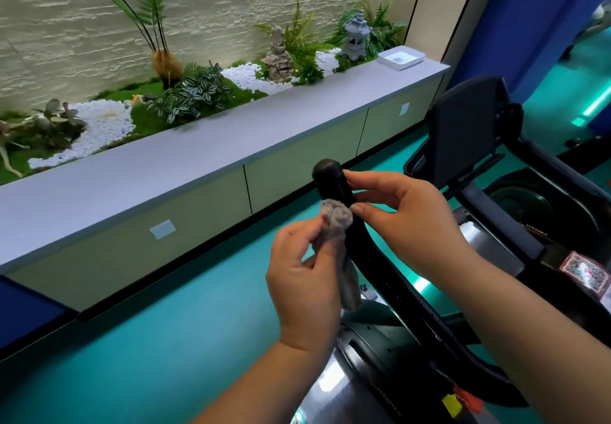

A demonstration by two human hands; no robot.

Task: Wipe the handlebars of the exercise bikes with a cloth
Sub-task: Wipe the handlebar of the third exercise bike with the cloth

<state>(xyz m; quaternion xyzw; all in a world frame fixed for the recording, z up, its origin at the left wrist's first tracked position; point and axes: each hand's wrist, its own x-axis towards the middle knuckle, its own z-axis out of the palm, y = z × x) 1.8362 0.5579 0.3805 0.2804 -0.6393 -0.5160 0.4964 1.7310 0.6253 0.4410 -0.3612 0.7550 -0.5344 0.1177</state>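
At the black rubber handlebar end (pixel 331 180), left hand (pixel 305 283) pinches the grey cloth (pixel 337 225); right hand (pixel 401 217) pinches the bar. Wrap cloth fully, then twist along it.

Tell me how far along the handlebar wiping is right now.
Nothing shows as finished; no grip looks visibly cleaner. In hand: the left hand holds a grey cloth against the upright black handlebar just below its rounded end, while the right hand pinches that bar. Left: the tip, the bar running down to the bike, and any other grips, which are out of view.
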